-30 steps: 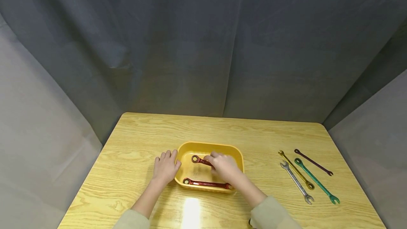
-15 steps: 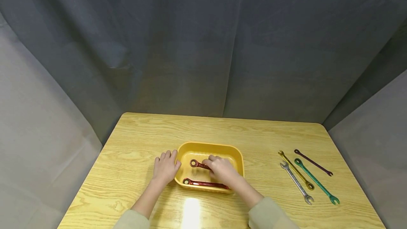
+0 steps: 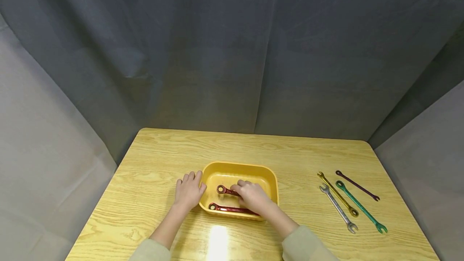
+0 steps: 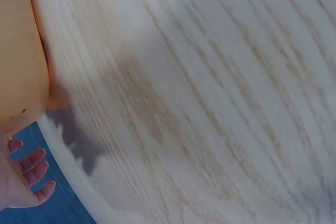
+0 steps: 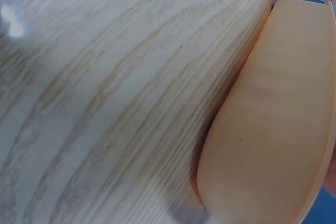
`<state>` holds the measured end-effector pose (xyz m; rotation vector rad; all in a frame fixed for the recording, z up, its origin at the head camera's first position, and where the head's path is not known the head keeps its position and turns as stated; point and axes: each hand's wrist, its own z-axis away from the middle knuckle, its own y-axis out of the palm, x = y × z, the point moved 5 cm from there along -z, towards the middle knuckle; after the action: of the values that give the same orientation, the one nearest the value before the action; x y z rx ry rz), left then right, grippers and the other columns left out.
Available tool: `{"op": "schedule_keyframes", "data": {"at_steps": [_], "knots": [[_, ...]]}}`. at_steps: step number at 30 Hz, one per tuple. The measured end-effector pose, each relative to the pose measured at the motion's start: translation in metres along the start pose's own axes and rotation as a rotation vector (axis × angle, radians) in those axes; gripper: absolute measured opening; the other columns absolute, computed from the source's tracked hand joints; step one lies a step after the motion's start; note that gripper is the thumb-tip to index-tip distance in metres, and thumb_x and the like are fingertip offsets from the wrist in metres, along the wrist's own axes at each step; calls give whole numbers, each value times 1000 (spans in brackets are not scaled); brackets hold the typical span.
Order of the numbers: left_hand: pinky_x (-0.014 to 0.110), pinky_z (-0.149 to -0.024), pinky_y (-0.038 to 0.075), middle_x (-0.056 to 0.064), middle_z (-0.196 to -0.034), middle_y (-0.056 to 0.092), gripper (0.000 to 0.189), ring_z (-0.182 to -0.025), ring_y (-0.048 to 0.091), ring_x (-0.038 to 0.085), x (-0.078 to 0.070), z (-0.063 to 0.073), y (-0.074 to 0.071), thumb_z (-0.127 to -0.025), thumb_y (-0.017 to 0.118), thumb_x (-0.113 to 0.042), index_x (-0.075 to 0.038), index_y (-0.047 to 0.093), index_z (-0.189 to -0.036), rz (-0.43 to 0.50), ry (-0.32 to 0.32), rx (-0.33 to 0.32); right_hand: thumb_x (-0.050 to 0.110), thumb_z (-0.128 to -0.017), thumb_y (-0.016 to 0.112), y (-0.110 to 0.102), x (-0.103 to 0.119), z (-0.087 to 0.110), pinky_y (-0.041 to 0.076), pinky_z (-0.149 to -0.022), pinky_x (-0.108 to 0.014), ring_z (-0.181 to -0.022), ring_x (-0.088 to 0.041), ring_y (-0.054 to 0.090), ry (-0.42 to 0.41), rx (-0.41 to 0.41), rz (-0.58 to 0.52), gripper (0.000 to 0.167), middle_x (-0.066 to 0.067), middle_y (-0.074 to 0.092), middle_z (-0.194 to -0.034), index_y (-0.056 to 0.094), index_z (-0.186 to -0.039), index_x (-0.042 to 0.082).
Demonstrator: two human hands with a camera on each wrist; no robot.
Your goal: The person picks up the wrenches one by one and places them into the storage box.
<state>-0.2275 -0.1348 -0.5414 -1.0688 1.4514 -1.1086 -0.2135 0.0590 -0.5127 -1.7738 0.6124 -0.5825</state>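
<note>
A yellow plastic bin (image 3: 237, 165) stands on the table. Along its near wall lies a red ratcheting wrench (image 3: 232, 209), its right end hidden behind my right wrist. My right hand (image 3: 251, 196) reaches into the bin and grips a second, dark red wrench (image 3: 222, 189), whose ring end sticks out to the left. My left hand (image 3: 187, 192) is at the bin's left side, thumb at the rim and fingers extended away. In the left wrist view, that hand's fingers (image 4: 37, 171) are spread just past the bin. The right wrist view shows mostly the bin's outer wall (image 5: 268, 114).
On the right of the wooden table (image 3: 174, 144) lie a silver wrench (image 3: 338, 208), a gold one (image 3: 335, 190), a green one (image 3: 359, 204) and a thin purple one (image 3: 357, 184), all slanting down to the right. A grey curtain (image 3: 203, 71) hangs behind the table.
My right hand has brought the dark red wrench slightly nearer to the red wrench by the near wall. The left hand and the bin have stayed where they were.
</note>
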Motion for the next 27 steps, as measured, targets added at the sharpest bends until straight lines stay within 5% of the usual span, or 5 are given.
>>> {"op": "schedule_keyframes", "data": {"at_steps": [27], "knots": [[39, -66, 36, 8, -93, 50, 27, -81, 45, 25, -2, 1, -4, -90, 46, -30, -12, 46, -111, -7, 11, -3, 6, -72, 68, 12, 0, 4, 45, -54, -27, -67, -13, 55, -23, 96, -67, 27, 1, 56, -79, 65, -98, 12]]}}
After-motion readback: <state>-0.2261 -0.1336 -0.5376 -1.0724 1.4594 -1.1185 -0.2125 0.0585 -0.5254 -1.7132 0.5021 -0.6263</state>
